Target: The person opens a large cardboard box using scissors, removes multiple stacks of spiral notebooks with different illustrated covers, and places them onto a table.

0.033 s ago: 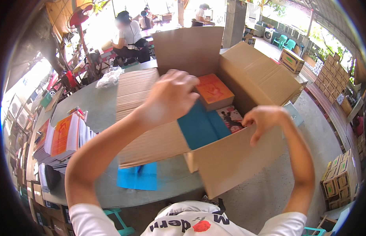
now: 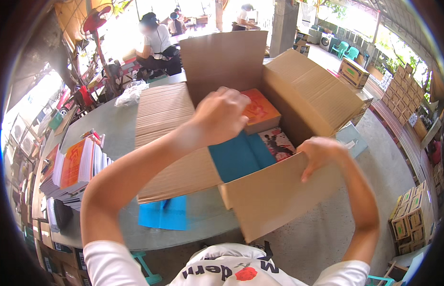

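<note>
An open cardboard box (image 2: 279, 205) stands tilted on the grey table, its flaps spread. Inside lie a stack of orange-covered books (image 2: 258, 109), blue covers (image 2: 238, 155) and a book with a pink, white and black pattern (image 2: 278, 143). My left hand (image 2: 222, 117) hovers over the box beside the orange stack. Its fingers are curled, and whatever they may hold is hidden. My right hand (image 2: 322, 151) grips the upper edge of the near flap, thumb on the outer face.
Stacked notebooks (image 2: 76, 164) sit on the grey table (image 2: 122, 233) at the left. A blue sheet (image 2: 162, 217) with a dark pen-like object lies near its front edge. A plastic bag (image 2: 131, 93) rests farther back. Cartons (image 2: 413, 214) stand at the right. Another person (image 2: 160, 43) sits beyond.
The box has shifted slightly left in view. My left hand has moved a little to the right, nearer the orange books. My right hand stays on the flap.
</note>
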`<state>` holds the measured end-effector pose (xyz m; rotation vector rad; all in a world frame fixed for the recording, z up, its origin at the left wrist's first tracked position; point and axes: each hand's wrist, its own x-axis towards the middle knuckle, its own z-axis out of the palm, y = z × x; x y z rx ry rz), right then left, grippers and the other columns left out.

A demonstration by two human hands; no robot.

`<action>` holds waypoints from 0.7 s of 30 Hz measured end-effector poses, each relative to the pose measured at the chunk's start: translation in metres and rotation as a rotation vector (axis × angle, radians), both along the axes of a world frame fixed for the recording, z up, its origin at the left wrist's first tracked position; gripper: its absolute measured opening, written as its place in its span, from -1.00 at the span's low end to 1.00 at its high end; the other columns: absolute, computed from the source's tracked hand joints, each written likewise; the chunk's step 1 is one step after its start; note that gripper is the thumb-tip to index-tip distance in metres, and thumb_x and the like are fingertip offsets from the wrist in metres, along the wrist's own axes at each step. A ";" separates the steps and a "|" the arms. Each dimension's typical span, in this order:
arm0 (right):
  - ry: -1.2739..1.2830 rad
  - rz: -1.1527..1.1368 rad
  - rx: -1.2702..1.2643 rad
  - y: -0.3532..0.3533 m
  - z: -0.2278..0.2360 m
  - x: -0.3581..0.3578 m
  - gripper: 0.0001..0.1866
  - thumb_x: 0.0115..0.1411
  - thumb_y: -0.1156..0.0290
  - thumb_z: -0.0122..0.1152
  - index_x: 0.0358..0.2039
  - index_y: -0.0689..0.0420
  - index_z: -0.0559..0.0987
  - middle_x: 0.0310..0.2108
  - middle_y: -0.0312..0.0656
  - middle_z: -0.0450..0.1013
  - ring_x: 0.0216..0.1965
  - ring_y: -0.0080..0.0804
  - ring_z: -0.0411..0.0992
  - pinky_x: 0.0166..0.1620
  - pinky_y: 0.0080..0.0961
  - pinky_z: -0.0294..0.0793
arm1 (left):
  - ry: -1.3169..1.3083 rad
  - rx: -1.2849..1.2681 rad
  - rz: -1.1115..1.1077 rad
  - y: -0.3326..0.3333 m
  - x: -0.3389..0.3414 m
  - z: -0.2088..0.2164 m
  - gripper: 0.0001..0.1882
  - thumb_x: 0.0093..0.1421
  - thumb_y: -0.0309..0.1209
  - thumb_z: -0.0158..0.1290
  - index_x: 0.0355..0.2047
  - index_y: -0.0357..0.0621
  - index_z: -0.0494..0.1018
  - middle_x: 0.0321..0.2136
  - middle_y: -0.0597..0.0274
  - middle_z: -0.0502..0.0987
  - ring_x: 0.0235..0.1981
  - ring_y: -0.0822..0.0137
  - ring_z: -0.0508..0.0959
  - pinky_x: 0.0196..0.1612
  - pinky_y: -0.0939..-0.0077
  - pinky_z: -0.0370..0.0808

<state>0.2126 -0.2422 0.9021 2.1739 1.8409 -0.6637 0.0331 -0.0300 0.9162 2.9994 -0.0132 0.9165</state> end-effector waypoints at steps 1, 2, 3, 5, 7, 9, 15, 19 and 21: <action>-0.107 0.010 0.214 -0.006 -0.026 0.001 -0.39 -0.29 -0.03 0.39 -0.28 0.13 0.52 -0.35 -0.16 0.48 -0.29 -0.34 0.46 -0.21 -0.38 0.40 | 0.109 0.087 0.038 -0.002 0.032 -0.019 -0.59 -0.04 -0.37 0.07 -0.14 -0.25 0.39 -0.26 -0.01 0.44 -0.15 0.05 0.41 -0.10 0.25 0.36; -0.217 0.010 0.430 -0.011 -0.042 -0.001 -0.43 -0.32 -0.06 0.38 -0.36 0.10 0.54 -0.40 -0.19 0.48 -0.33 -0.33 0.46 -0.25 -0.36 0.38 | 0.215 0.173 0.069 0.000 0.060 -0.042 -0.53 -0.05 -0.38 0.06 -0.09 -0.26 0.35 -0.22 -0.04 0.41 -0.14 0.05 0.41 -0.11 0.23 0.36; -0.218 0.003 0.433 -0.015 -0.049 -0.003 -0.43 -0.32 -0.06 0.38 -0.36 0.10 0.54 -0.40 -0.19 0.48 -0.33 -0.33 0.46 -0.25 -0.36 0.38 | 0.218 0.283 0.094 0.003 0.090 -0.069 -0.49 -0.07 -0.38 0.06 -0.05 -0.24 0.32 -0.20 -0.03 0.39 -0.13 0.06 0.39 -0.12 0.23 0.36; -0.160 0.051 0.785 -0.008 -0.058 -0.018 -0.55 -0.37 0.03 0.39 -0.49 0.02 0.50 -0.47 -0.26 0.47 -0.34 -0.34 0.44 -0.23 -0.37 0.32 | 0.240 0.401 0.147 0.025 0.123 -0.123 -0.45 -0.09 -0.38 0.05 -0.02 -0.22 0.29 -0.18 -0.03 0.36 -0.12 0.07 0.38 -0.14 0.23 0.36; -0.149 0.067 0.807 -0.006 -0.061 -0.020 -0.56 -0.36 0.04 0.38 -0.51 0.03 0.49 -0.48 -0.26 0.46 -0.34 -0.34 0.44 -0.22 -0.38 0.31 | 0.279 0.453 0.258 0.047 0.155 -0.166 -0.40 -0.09 -0.35 0.05 0.03 -0.18 0.25 -0.17 0.04 0.34 -0.12 0.10 0.37 -0.16 0.15 0.35; -0.131 0.093 0.828 -0.005 -0.060 -0.021 -0.57 -0.34 0.05 0.37 -0.53 0.05 0.48 -0.49 -0.27 0.45 -0.35 -0.34 0.43 -0.21 -0.40 0.30 | 0.180 0.469 0.287 0.078 0.159 -0.205 -0.36 -0.10 -0.33 0.07 0.05 -0.16 0.22 -0.12 0.03 0.31 -0.09 0.09 0.35 -0.15 0.09 0.33; -0.066 0.102 0.797 -0.016 -0.056 -0.004 -0.57 -0.31 0.07 0.38 -0.54 0.09 0.46 -0.52 -0.26 0.44 -0.38 -0.33 0.43 -0.23 -0.44 0.31 | 0.266 0.415 0.335 0.050 0.168 -0.188 -0.27 -0.11 -0.31 0.10 0.13 -0.09 0.14 0.08 0.03 0.15 0.04 0.07 0.23 -0.07 -0.13 0.24; -0.053 0.134 0.749 -0.015 -0.048 -0.004 -0.57 -0.32 0.07 0.38 -0.54 0.09 0.46 -0.52 -0.26 0.44 -0.39 -0.34 0.42 -0.27 -0.44 0.32 | 0.254 0.395 0.394 0.051 0.165 -0.196 -0.22 -0.15 -0.28 0.12 0.14 -0.06 0.12 0.13 0.06 0.09 0.08 0.06 0.19 -0.06 -0.18 0.22; -0.058 0.158 0.750 -0.015 -0.046 -0.001 -0.57 -0.32 0.07 0.39 -0.54 0.10 0.46 -0.52 -0.26 0.44 -0.40 -0.34 0.42 -0.28 -0.43 0.32 | 0.296 0.300 0.365 0.054 0.174 -0.195 -0.33 -0.05 -0.25 0.05 0.11 -0.07 0.17 0.10 0.02 0.13 0.07 0.03 0.20 -0.06 -0.21 0.23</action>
